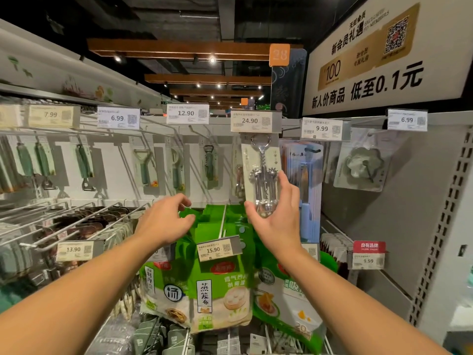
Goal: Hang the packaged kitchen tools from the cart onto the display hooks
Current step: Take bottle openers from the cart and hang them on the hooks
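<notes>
— Corkscrew pack [261, 175] hangs under the 24.90 tag [253, 121], right of centre; right hand [275, 216] cups its lower end, fingers loosely around it.

— Left hand [163, 221]?

— Loosely curled, holding nothing. Metal probably bottom-heavy, blister slick; grip the stiff card edges.

place: retail shop, kitchenware aisle | evidence: price tags [249, 120] clipped to display hooks [163, 126], reading 24.90, 12.90, 6.99 | carded peelers [144, 166] and openers hanging in rows on a white pegboard wall [422, 201] | members' promo sign [384, 55] with QR code overhead | orange aisle marker [279, 55] numbered 28
</notes>
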`<act>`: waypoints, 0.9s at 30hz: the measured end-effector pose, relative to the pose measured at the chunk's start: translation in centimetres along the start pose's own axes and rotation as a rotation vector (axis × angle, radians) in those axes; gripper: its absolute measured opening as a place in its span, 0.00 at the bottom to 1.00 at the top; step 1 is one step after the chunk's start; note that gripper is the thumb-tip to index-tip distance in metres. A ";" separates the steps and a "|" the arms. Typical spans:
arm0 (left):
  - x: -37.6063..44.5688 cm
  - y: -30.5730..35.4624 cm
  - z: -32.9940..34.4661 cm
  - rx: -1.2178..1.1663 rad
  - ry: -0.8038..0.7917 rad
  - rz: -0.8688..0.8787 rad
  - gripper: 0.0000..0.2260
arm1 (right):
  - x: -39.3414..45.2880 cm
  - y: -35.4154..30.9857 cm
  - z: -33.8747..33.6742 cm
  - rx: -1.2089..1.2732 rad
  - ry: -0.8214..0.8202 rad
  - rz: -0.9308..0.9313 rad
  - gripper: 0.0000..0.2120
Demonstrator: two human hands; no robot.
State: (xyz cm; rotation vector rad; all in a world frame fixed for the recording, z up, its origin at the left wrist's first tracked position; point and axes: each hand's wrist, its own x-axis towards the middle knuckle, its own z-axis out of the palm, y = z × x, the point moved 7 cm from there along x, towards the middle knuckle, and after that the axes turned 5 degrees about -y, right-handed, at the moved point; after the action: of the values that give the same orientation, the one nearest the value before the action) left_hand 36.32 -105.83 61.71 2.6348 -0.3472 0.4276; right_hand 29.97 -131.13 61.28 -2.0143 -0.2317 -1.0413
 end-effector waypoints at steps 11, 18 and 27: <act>0.4 -0.1 0.4 0.031 0.016 0.012 0.17 | 0.3 0.8 1.6 -0.090 0.028 0.097 0.41; 1.3 -0.4 0.4 0.047 0.010 -0.006 0.18 | 3.9 2.0 3.9 -0.104 -0.154 0.221 0.45; 2.0 1.2 0.9 0.139 0.009 0.019 0.21 | 7.8 5.5 6.5 -0.082 -0.239 0.422 0.46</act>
State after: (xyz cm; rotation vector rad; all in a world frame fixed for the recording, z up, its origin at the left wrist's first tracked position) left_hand 38.00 -107.67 62.08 2.7657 -0.3515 0.4864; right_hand 41.44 -131.29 61.83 -2.1377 0.1125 -0.5544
